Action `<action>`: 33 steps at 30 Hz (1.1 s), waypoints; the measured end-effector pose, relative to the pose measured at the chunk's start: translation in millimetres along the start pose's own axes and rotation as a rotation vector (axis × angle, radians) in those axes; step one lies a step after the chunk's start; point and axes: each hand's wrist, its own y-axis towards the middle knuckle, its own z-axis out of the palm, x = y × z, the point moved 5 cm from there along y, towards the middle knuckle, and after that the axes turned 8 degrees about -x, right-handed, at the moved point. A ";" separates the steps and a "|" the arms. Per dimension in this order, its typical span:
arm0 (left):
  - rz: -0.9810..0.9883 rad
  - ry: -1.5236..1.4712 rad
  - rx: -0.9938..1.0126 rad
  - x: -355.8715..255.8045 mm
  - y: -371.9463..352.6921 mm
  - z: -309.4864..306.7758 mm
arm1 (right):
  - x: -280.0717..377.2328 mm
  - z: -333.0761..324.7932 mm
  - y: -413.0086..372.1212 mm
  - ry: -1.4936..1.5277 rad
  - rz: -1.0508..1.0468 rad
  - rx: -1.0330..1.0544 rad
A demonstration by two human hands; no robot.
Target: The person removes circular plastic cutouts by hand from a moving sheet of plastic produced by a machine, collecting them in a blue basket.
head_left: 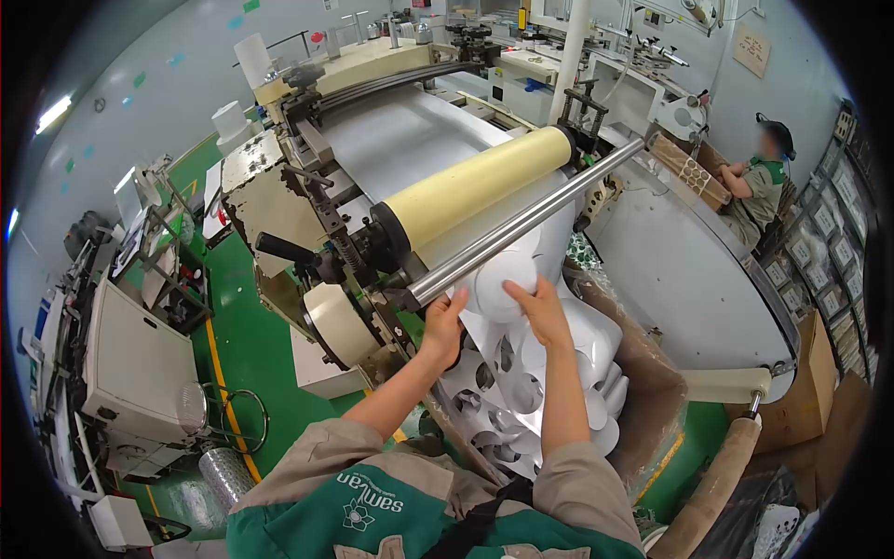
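Note:
White sheet material (521, 244) hangs from under a yellow roller (484, 191) and a steel bar (531, 219). My right hand (543, 312) has its thumb and fingers closed on the sheet, at a round white disc (506, 284). To its left, my left hand (444, 326) is at the sheet's left edge just below the bar, thumb up and fingers curled; whether it grips the edge is unclear. Beneath both hands, punched white sheet with round holes (521, 391) is heaped in a large cardboard box (647, 373).
The machine's frame and wheel (340, 326) stand at left. A person (762, 182) sits at the right beside an open box (689, 168). A wrapped roll (712, 484) leans at lower right, and a metal cabinet (140, 359) is far left.

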 end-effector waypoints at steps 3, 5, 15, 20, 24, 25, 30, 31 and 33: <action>-0.046 -0.001 -0.058 9.3 -6.6 -9.3 | -23.9 9.1 7.6 0.143 0.101 0.083; -0.032 0.055 -0.034 18.7 -0.1 -18.5 | -28.2 7.4 -2.3 0.294 0.100 0.085; 0.019 0.199 -0.012 23.1 -18.3 -10.2 | -45.6 -70.6 -24.3 0.925 0.130 -0.269; -0.029 0.155 -0.147 26.0 -29.9 -20.1 | -5.9 -51.0 -29.3 0.538 -0.063 -0.202; 0.049 0.083 -0.102 11.3 1.2 -24.5 | -2.7 -19.6 -16.8 0.190 -0.052 -0.102; 0.039 0.060 -0.098 8.3 -2.4 -21.1 | -3.4 -10.8 -10.6 0.075 0.008 -0.070; 0.046 0.061 -0.061 16.6 -12.5 -17.0 | -36.4 9.6 0.3 0.233 0.117 0.106; 0.045 0.064 -0.067 17.0 -12.8 -15.0 | -37.7 7.1 -4.8 0.297 0.142 0.158; 0.043 0.076 -0.084 14.1 -16.9 -9.0 | -51.2 -6.9 -11.3 0.534 0.161 0.114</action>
